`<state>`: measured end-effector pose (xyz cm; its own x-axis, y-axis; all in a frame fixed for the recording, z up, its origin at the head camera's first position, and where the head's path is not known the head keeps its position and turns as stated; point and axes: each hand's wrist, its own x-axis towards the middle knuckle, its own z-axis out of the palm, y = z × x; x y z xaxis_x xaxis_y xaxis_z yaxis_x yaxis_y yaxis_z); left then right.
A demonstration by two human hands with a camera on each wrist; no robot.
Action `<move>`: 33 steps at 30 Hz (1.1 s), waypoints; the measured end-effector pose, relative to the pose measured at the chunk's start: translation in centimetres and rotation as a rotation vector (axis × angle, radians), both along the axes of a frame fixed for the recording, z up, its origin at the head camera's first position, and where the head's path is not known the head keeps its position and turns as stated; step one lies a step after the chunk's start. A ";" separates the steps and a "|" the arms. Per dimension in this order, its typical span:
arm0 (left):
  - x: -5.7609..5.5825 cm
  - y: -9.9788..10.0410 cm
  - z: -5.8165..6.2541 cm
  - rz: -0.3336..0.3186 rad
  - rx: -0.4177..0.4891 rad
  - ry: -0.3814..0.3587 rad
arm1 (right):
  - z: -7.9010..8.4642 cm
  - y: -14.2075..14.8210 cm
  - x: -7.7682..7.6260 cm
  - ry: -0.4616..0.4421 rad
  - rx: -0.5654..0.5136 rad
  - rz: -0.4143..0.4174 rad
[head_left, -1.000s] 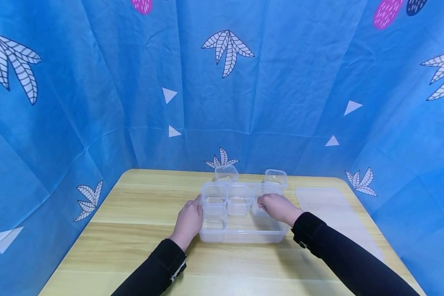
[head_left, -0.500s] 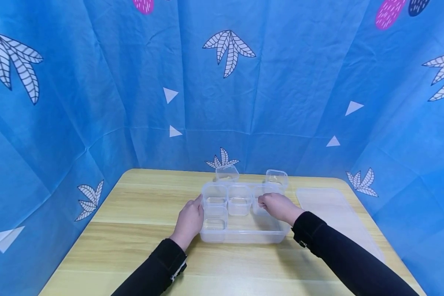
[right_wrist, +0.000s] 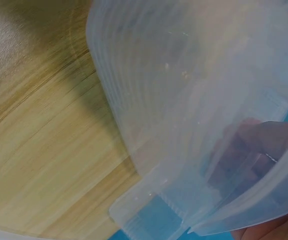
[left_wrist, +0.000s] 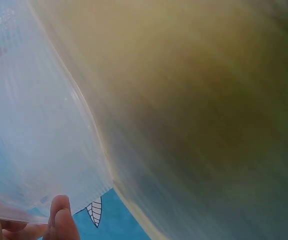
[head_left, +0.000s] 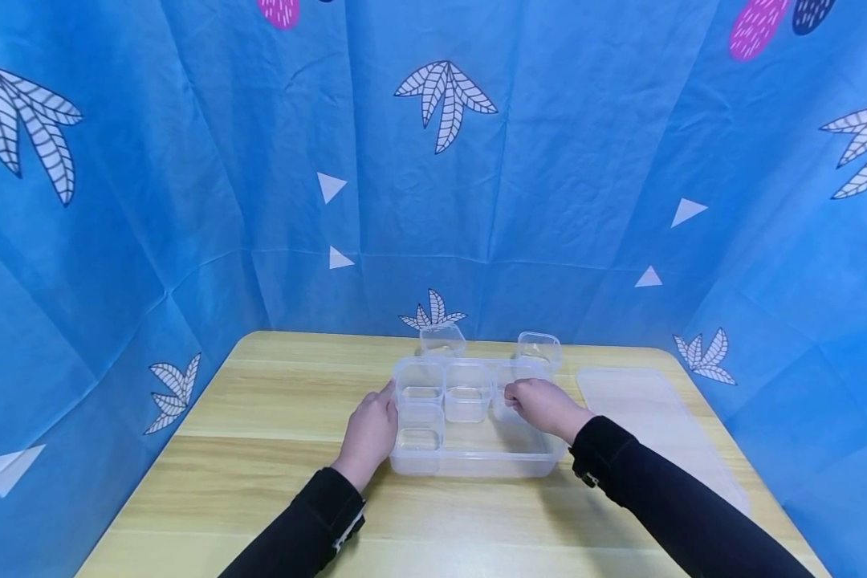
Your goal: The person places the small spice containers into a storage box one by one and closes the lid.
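A large clear plastic box [head_left: 477, 464] sits on the wooden table with several small clear cups inside. My left hand [head_left: 367, 433] grips the box's left wall near its back corner; in the left wrist view its fingers [left_wrist: 61, 220] show at the rim. My right hand [head_left: 545, 405] reaches into the back right of the box and pinches a small clear cup [head_left: 504, 377] there, partly hidden by the hand. The right wrist view shows the right fingers [right_wrist: 254, 140] through the clear plastic. Beside that cup stand a middle cup [head_left: 467, 408], a back left cup [head_left: 419, 376] and a front left cup [head_left: 417, 433].
Behind the box stand two more small clear cups, one at the back left [head_left: 442, 339] and one at the back right [head_left: 539, 347]. A flat translucent lid [head_left: 653, 417] lies on the table [head_left: 260, 449] at the right. Blue printed cloth [head_left: 571, 160] surrounds the table's back and sides.
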<state>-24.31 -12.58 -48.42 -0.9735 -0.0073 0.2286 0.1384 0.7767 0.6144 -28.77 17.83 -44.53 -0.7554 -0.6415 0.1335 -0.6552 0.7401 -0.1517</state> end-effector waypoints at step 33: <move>0.2 0.1 0.2 0.005 -0.022 -0.015 | 3.3 0.8 0.6 -0.003 -0.013 -0.021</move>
